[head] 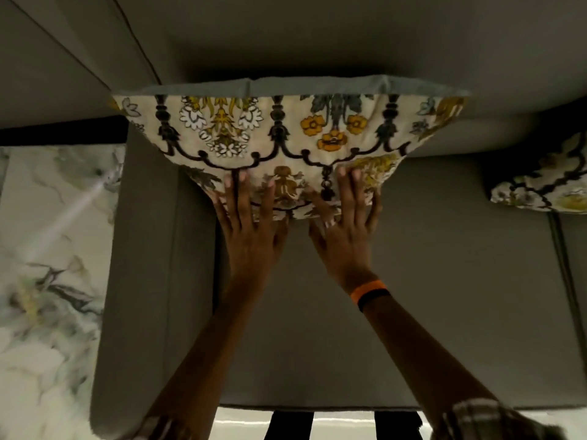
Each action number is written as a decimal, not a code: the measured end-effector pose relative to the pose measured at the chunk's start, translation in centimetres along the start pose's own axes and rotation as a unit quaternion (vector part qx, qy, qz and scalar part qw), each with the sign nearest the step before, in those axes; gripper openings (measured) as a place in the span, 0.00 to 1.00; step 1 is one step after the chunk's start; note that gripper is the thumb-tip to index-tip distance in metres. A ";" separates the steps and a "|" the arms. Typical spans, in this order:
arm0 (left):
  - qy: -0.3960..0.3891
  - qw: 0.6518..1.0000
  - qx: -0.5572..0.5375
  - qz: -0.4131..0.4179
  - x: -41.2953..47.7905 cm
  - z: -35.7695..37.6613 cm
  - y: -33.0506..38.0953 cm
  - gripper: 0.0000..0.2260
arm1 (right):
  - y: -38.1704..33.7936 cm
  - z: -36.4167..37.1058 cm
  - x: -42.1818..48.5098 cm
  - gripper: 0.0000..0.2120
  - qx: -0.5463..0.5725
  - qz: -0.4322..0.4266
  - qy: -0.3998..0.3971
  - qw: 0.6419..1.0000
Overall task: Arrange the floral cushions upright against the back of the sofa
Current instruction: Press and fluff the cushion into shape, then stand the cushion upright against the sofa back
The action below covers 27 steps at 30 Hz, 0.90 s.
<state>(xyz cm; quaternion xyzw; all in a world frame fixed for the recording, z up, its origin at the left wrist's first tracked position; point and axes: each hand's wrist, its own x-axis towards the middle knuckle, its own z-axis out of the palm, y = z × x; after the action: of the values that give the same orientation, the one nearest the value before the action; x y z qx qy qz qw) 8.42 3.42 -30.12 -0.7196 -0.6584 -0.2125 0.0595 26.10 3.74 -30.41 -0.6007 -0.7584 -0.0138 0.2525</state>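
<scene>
— Where is the cushion?

— The floral cushion (286,134) stands on the grey seat (413,281), at the left end of the sofa (317,42). Its top edge leans on the backrest. I look down on it, so the plain grey back panel shows as a strip along the top. Cream cloth, black scroll lines, yellow and white flowers.

— Your hands?

— Both are on its lower front face, side by side and close together. My left hand (251,227) lies flat with the fingers spread, tips pressed into the print. My right hand (346,223) does the same just beside it. Neither one is closed around anything; palms open, pushing against the fabric. The lower edge bulges out between and under my fingers.

— Anything on your wrists?

— An orange and black band (370,293) on the right one. Checked sleeve cuffs show at the bottom edge, blurred.

— Other cushions?

— A second floral cushion (540,185) sits at the right, well apart from mine, partly cut off by the frame edge. It lies low in shadow; I cannot tell whether it stands upright.

— What is around the sofa?

— The armrest (143,281) runs down my left side. Beyond it, a pale marbled floor (47,281).
</scene>
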 end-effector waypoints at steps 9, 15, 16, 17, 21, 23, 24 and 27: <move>-0.268 0.959 -0.079 0.050 -8.2 3.1 11.7 0.42 | 14.8 -7.2 -11.8 0.30 0.096 0.194 -0.218 0.952; -0.311 0.918 -0.238 0.069 -0.4 8.0 28.2 0.41 | 37.1 -18.2 -12.1 0.54 0.207 0.463 0.003 0.862; -0.303 0.907 -0.287 0.053 1.5 9.1 31.3 0.44 | 41.2 -20.3 -11.5 0.60 0.216 0.493 0.043 0.842; -0.295 0.893 -0.340 0.024 3.4 10.0 34.5 0.48 | 45.0 -22.3 -11.0 0.64 0.223 0.507 0.066 0.830; -0.270 0.816 -0.504 -0.091 10.4 13.0 44.4 0.61 | 54.6 -27.1 -6.4 0.56 0.322 0.437 0.014 0.840; -0.255 0.793 -0.542 -0.111 12.2 14.7 47.0 0.63 | 56.7 -26.6 -4.3 0.42 0.358 0.354 -0.058 0.862; -0.253 0.785 -0.550 -0.132 12.6 15.3 48.0 0.64 | 57.6 -26.2 -3.7 0.39 0.356 0.323 -0.080 0.873; -0.246 0.774 -0.552 -0.188 12.0 15.3 49.6 0.63 | 58.3 -25.6 -3.6 0.41 0.368 0.296 -0.094 0.877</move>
<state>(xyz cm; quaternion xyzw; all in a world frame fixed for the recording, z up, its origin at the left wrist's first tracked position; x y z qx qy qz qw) 60.63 13.86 -29.63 -0.5185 -0.5420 -0.3626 -0.5531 89.52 8.40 -26.01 -0.6592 -0.5162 0.3978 0.3753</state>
